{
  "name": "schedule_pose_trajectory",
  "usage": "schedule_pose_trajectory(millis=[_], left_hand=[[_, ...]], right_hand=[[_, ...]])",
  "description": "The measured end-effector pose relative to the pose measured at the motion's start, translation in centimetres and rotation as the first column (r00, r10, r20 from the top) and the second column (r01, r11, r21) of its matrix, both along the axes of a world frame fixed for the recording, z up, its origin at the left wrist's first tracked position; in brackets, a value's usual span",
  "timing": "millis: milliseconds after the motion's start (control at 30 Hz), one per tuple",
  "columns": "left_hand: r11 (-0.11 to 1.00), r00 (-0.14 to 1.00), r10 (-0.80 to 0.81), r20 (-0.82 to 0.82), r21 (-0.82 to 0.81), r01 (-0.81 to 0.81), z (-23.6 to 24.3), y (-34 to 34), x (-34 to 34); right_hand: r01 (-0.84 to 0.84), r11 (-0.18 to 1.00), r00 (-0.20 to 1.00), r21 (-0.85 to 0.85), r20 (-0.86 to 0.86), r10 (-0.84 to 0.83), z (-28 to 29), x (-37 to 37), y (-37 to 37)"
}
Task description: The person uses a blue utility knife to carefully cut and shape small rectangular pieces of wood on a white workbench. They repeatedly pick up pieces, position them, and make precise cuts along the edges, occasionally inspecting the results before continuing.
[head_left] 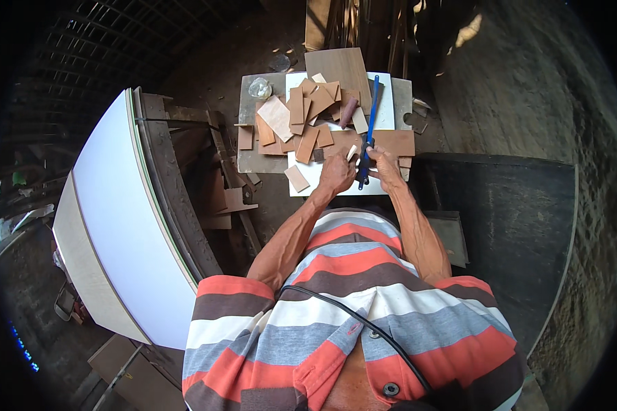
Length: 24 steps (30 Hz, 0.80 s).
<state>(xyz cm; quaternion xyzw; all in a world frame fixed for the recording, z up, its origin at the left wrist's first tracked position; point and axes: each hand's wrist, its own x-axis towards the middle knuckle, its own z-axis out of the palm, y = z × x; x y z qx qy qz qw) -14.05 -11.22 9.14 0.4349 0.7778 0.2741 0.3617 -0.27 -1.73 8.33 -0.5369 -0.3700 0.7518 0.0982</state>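
My right hand [385, 168] is closed around the near part of a long, narrow blue bar tool [372, 116] with a dark fitting, its thumb on top. The bar points away from me over the white board; its exact kind is unclear. Close beside it, my left hand [338, 172] is closed, with a small pale stick-like piece [352, 152] sticking up from its fingers. Both hands are nearly together above the near edge of the white board [336, 186]. Just beyond them lies a wide brown wooden strip [395, 142]. The left fingertips are partly hidden.
Many brown wood offcuts [315, 103] are heaped on the worktable [250, 161], with a dark reddish roll [349, 112] and a clear container [260, 88]. A large white panel [127, 219] stands at left, a dark board [500, 226] at right.
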Motion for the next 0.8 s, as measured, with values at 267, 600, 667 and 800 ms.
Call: schedule_pose_trajectory(millis=[267,600,667,800], left_hand=[[0.859,0.762,0.51,0.398,-0.265,-0.437,1.5,-5.7,-3.0],[0.706,0.549,0.654,0.52,-0.161,-0.689,4.0,-8.3,-1.2],[0.674,0.488,0.663,0.567,-0.169,-0.719,4.5,-7.5,-0.9],[0.627,0.406,0.707,0.579,-0.249,-0.738,5.8,-6.9,-1.0]], right_hand=[[-0.239,0.873,0.898,0.425,0.439,0.032,-7.7,-0.1,5.8],[-0.643,0.323,0.757,0.694,0.639,0.135,-4.0,-4.5,5.8],[-0.643,0.123,0.765,0.756,0.623,0.165,-5.1,-6.1,7.3],[-0.655,0.014,0.732,0.756,0.629,0.261,-5.9,-8.0,9.3]])
